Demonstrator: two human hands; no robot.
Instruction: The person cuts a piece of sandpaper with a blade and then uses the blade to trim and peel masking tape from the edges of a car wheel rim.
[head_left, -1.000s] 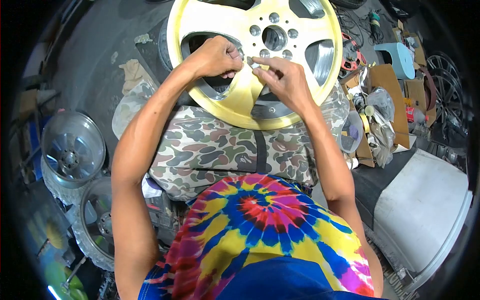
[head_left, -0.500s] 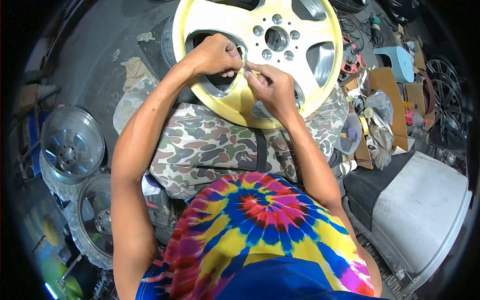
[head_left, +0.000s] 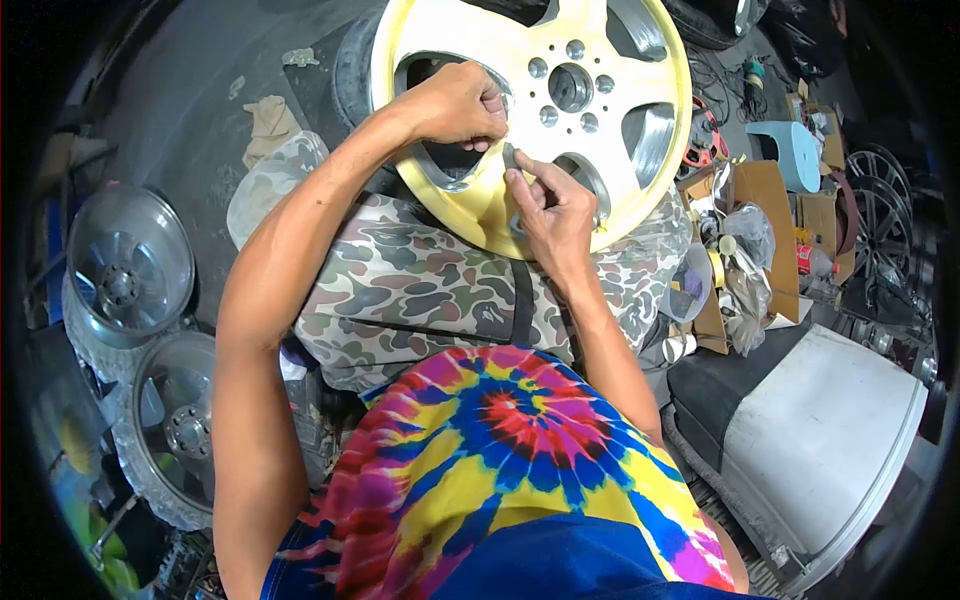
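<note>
A pale yellow wheel rim (head_left: 480, 212) with bare-metal openings leans in front of me, its lower edge over the camouflage-patterned cloth (head_left: 400, 280) on my lap. My left hand (head_left: 462, 106) is closed, its fingers curled at the edge of a spoke opening on the left side; what they hold is hidden. My right hand (head_left: 556, 212) is close beside it, thumb and forefinger pinched at a small grey piece (head_left: 510, 156) against the yellow spoke. Lug holes and a round centre bore (head_left: 571, 88) show above the right hand.
Two more wheel rims (head_left: 130, 260) sit at my left on plastic wrapping. At right are a cardboard box (head_left: 757, 220) of odds and ends, a light blue stool (head_left: 790, 150), a red-labelled bottle (head_left: 815, 260) and a grey-white panel (head_left: 825, 420). A beige cloth (head_left: 268, 130) lies on the floor.
The wheel rim appears slightly farther right in view. My right hand has moved a little down and right, away from my left, and the small grey piece now shows at its fingertips.
</note>
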